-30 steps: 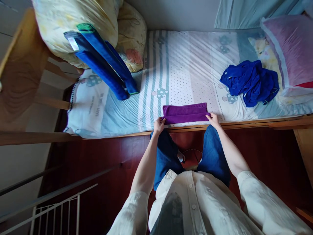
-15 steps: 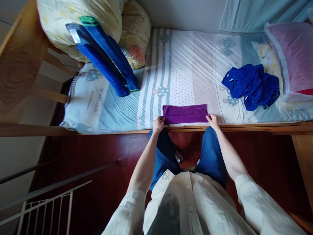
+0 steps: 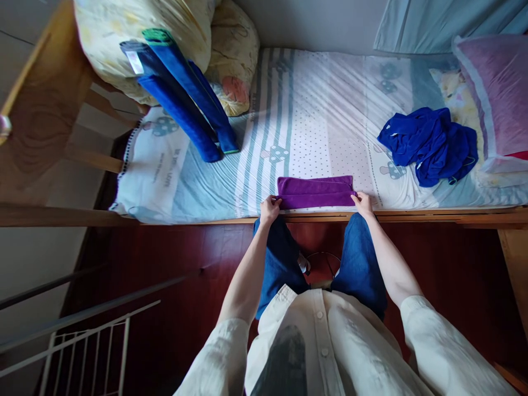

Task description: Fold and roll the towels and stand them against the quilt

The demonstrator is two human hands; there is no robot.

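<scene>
- Your left fingers (image 3: 275, 201) are curled shut on the near left corner of the purple towel (image 3: 315, 192). Your right fingers (image 3: 358, 196) pinch its near right corner.
- Your left hand (image 3: 270, 209) and right hand (image 3: 363, 202) have kept those same corners over the last second; only your head has shifted a little. The towel is as flat and as narrow as before, so the fold in hand looks settled, not in motion.
- The towel lies folded in a long strip along the near edge of the bed sheet (image 3: 313, 126), just above the wooden bed rail (image 3: 433, 215).
- Further out, a stack of folded blue towels (image 3: 185, 115) leans at your left, and a crumpled blue cloth (image 3: 429, 144) lies at your right.
- The stack carries a white label (image 3: 135, 62), and the sheet has printed words (image 3: 163, 165); both are too small to read.
</scene>
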